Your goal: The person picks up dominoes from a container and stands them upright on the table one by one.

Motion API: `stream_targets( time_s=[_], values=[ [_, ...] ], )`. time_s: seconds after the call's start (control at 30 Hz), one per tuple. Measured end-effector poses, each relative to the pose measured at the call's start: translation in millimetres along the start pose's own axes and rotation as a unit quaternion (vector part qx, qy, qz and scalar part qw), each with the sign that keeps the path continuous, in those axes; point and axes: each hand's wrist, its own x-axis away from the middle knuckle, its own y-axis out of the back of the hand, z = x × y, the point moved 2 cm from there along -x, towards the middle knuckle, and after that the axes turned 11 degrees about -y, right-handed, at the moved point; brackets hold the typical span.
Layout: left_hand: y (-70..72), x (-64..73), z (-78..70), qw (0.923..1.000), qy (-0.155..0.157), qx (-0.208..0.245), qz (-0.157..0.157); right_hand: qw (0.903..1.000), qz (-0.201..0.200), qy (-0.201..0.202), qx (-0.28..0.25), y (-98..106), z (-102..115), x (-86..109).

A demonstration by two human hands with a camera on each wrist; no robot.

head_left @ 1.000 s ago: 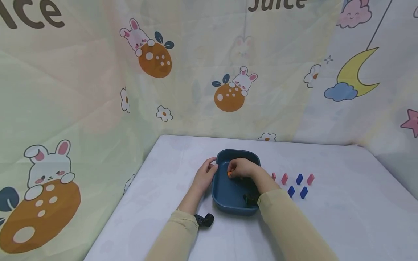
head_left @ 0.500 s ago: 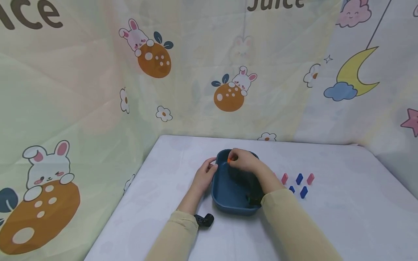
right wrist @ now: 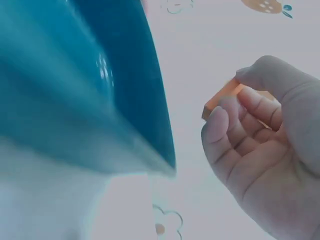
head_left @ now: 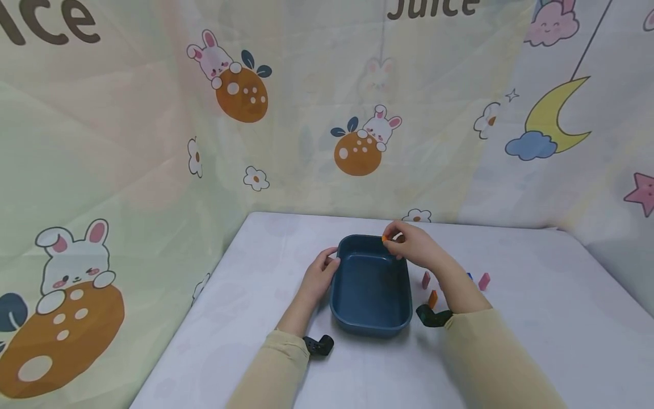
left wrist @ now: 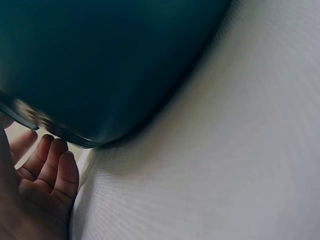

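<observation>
A dark blue rectangular box [head_left: 370, 284] stands on the table. My left hand [head_left: 321, 275] rests against its left side, fingertips at the rim and outer wall; in the left wrist view, the fingers [left wrist: 67, 172] lie loosely bent by the wall. My right hand [head_left: 411, 244], above the box's far right corner, pinches a small orange block [right wrist: 223, 97] between thumb and fingertips. Right of the box stand a pink block [head_left: 426, 280] and another orange block [head_left: 432, 299]. Beyond the right forearm are a second pink block [head_left: 484, 281] and a mostly hidden blue block [head_left: 469, 275].
A white cloth covers the table [head_left: 286, 238]. Printed curtains [head_left: 301, 113] hang behind and to the left. A black wrist camera [head_left: 319, 345] sits on the left wrist and another black camera [head_left: 433, 316] on the right.
My right hand has risen from inside the box and moved right to its far right corner, still pinching the orange block. The forearm now hides several blocks. The left hand stays put.
</observation>
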Motion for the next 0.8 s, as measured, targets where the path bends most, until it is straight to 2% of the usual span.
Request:
stream_targets(
  time_s=[0.2,0.47,0.8],
  values=[
    [-0.6,-1.3,1.0,1.0,0.004,0.002,-0.001,0.9999,-0.006,0.004,-0.013,20.1,-20.6,24.5],
    [-1.5,0.1,0.2,1.0,0.008,0.0,-0.002,0.9997,-0.026,0.004,0.002,47.1,-49.8,65.9],
    [-2.3,0.5,-2.3,1.0,0.007,-0.002,-0.002,0.9983,-0.05,-0.019,0.022,75.0,-109.9,110.7]
  ],
)
